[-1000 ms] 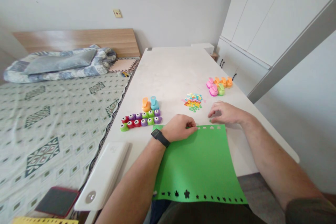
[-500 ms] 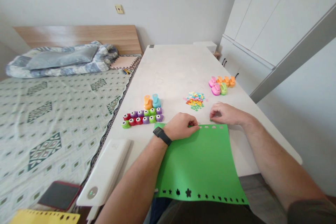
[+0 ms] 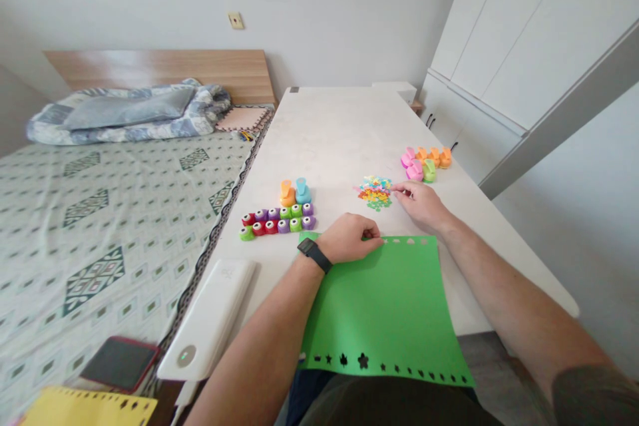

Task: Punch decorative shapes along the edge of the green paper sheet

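Green sheet (image 3: 382,306), under left hand (image 3: 349,237); paper cutouts (image 3: 375,194), beside right hand (image 3: 420,204)

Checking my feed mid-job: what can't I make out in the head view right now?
All in the head view:
Left hand: its own back hides whether it pinches or merely rests.
Green sheet: upper edge partly covered by that hand, hiding any holes there.
Right hand: anything it may hold is too small to tell.
Paper cut-outs: overlapping, too small to count.
Yellow sheet: cut off by the bottom edge.
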Action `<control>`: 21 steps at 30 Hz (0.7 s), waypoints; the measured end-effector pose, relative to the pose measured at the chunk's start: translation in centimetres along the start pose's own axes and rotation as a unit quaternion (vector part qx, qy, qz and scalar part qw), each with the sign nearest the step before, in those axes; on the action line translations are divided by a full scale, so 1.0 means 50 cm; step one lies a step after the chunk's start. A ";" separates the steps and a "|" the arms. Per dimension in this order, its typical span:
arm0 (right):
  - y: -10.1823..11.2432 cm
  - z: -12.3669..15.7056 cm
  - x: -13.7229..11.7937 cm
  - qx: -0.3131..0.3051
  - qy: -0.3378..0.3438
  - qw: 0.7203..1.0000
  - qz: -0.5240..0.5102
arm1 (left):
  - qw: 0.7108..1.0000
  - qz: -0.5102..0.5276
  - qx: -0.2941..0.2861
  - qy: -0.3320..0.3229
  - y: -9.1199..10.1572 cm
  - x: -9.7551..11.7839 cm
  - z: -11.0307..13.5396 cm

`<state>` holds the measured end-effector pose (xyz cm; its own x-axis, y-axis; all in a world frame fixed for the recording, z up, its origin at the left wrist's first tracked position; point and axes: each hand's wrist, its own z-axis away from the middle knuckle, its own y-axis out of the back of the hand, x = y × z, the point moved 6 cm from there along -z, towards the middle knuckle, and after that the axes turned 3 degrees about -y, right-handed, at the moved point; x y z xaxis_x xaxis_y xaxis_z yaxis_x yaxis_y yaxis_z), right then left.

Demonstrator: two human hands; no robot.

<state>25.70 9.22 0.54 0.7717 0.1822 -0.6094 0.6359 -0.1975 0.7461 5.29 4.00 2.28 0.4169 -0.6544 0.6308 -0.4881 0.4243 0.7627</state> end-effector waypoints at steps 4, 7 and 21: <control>0.003 0.011 0.027 0.000 -0.043 0.999 0.003 | 1.000 -0.001 -0.003 -0.004 -0.002 0.000 0.000; 0.005 0.016 0.028 -0.010 -0.051 0.999 -0.003 | 1.000 -0.003 -0.001 -0.005 -0.004 -0.001 -0.001; -0.084 -0.088 -0.288 -0.147 0.104 0.984 -0.010 | 1.000 -0.005 0.012 -0.014 -0.009 -0.010 0.002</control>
<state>11.85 11.65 7.34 0.7205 0.3817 -0.5790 0.5944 0.0902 0.7991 5.20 4.09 1.60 0.4009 -0.6757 0.6187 -0.5019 0.4030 0.7653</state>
